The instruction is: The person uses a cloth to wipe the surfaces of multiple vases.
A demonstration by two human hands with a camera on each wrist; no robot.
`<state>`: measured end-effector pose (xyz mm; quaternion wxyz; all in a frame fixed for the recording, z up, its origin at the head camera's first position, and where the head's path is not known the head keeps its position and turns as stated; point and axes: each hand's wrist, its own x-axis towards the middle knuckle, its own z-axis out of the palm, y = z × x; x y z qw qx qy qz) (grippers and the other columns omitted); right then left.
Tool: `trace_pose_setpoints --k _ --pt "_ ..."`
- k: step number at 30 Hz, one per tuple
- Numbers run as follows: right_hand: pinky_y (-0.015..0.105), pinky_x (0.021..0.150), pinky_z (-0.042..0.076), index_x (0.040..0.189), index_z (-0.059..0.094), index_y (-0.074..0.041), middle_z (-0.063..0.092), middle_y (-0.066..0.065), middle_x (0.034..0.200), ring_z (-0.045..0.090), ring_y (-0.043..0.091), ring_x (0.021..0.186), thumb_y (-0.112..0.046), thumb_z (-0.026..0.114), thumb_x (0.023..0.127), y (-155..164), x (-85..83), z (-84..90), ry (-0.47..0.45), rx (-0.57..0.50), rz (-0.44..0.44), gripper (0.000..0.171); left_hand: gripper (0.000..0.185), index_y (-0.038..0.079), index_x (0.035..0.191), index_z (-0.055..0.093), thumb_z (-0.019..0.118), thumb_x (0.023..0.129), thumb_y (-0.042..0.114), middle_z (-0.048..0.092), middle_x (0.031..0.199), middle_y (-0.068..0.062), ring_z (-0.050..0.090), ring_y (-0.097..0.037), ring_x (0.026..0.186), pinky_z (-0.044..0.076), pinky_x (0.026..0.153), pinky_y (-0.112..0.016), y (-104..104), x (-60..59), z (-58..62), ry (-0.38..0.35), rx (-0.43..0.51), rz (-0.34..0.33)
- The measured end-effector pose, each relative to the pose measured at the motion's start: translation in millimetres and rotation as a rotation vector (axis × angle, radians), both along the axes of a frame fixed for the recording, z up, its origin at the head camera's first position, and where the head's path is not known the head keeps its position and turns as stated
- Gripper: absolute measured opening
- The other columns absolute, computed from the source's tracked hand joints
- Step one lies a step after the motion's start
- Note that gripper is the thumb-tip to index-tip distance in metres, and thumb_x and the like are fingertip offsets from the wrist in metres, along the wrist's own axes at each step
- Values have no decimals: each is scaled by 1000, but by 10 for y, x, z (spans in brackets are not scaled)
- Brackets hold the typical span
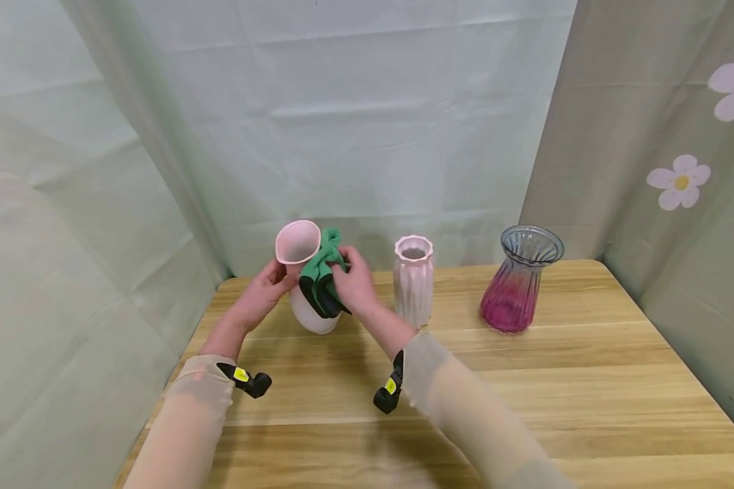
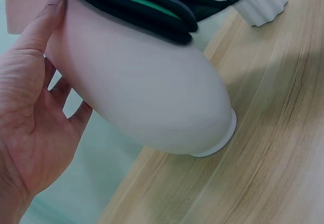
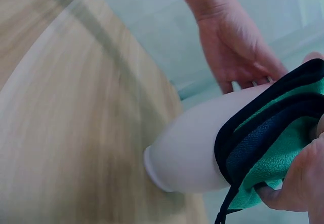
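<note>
- Green cloth [image 1: 325,277] with black edging is pinched between the thumb and the fingers of the right hand [image 1: 356,282], and it lies against the side of the pink vase.
- Left hand [image 1: 260,292]: its fingers are clamped on the neck of this vase, the thumb on the near side, the other fingers behind and a little apart from one another.
- Pink vase [image 1: 308,311] stands between the fingers of the two hands; its mouth opens just above them, and its paler, rounded body goes down below them to a small foot at the table.
- From the cloth, a dark loop hangs out, near the right fingers.
- White ribbed vase [image 1: 414,288] stands upright near the right hand, to the right of its fingers.
- Glass vase [image 1: 516,288], bluish above and magenta below, stands farther to the right, well apart from all fingers.
- Wooden table [image 1: 605,380] extends below the fingers, and behind them hangs a pale curtain [image 1: 367,122].
</note>
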<state>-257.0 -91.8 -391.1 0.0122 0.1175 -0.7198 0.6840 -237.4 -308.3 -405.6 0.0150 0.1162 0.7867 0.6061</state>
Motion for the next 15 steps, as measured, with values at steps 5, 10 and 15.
trace_pose_setpoints --k 5,10,15 --pt "37 94 52 125 60 -2 61 12 123 56 25 114 -5 56 104 29 10 -243 -78 -43 -10 21 65 20 161 26 60 106 24 32 162 -8 29 -26 147 27 119 -55 2 -14 -13 5 -8 -1" --pt "43 101 47 126 58 -4 57 13 128 52 29 121 -3 50 105 68 40 -515 -185 -88 -30 23 65 23 161 27 60 106 24 30 163 -6 28 -23 148 27 119 -54 4 -27 -16 19 2 -10" --pt "44 102 45 123 59 -3 56 13 124 50 29 120 0 50 104 94 57 -732 -237 -112 -44 21 66 25 162 26 60 106 23 29 163 -5 27 -22 149 27 120 -52 8 -29 -11 16 16 -18"
